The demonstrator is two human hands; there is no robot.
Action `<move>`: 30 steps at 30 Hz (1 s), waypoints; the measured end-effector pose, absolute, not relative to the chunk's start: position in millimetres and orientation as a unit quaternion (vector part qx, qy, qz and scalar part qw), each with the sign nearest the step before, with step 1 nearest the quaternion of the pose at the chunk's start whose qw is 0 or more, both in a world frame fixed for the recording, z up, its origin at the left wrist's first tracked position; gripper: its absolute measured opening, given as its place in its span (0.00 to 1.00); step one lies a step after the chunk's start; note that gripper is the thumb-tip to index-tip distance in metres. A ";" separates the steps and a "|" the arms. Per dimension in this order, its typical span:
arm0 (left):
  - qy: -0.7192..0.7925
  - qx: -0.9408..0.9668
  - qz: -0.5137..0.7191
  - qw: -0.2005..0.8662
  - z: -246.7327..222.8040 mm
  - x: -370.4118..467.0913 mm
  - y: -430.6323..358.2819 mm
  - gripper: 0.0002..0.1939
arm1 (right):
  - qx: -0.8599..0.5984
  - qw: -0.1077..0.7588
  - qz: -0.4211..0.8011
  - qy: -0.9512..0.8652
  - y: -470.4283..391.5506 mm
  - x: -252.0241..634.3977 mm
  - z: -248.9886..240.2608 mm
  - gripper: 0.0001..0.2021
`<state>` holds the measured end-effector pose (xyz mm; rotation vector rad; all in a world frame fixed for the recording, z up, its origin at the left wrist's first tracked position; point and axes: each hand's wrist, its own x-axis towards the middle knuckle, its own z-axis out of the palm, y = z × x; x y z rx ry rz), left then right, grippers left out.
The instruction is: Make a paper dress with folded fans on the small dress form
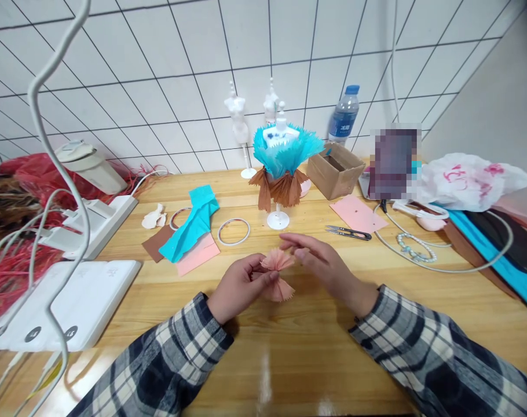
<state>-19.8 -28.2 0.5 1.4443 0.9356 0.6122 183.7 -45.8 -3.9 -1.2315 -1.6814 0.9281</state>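
A pleated pink paper piece (281,289), pinched at its middle and fanned out above and below, is held between the thumb and fingers of my left hand (242,288). My right hand (322,262) is at the upper right of the paper, its fingers apart and the fingertips near the top fan; whether they touch it I cannot tell. Behind both hands stands a small white mannequin (281,134) on a round base, dressed in frilled turquoise paper (285,155) with brown pleated paper (285,190) below.
Thread snips (348,233) and a pink sheet (359,214) lie right; a white ring (233,231) and turquoise paper (189,226) lie left. A cardboard box (335,171) and bottle (344,114) stand behind. White power banks (72,301) and a hanging cable (74,174) are at left.
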 end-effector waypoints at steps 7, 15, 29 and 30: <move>0.415 0.715 0.231 0.514 -2.2 -17.8 -32.1 0.08 | -0.459 0.376 0.321 -0.739 -48.8 171.0 -1.7 0.07; 0.431 0.847 0.221 0.219 3.1 -17.7 -32.9 0.03 | -0.543 0.379 0.447 -0.602 -49.0 164.9 -10.2 0.05; 0.404 0.863 0.223 0.207 0.6 -20.1 -30.0 0.02 | -0.514 0.426 0.502 -0.550 -46.2 168.4 -9.6 0.17; 0.389 0.870 0.238 0.187 1.1 -21.9 -28.5 0.02 | -0.504 0.441 0.519 -0.531 -46.0 169.5 -8.4 0.20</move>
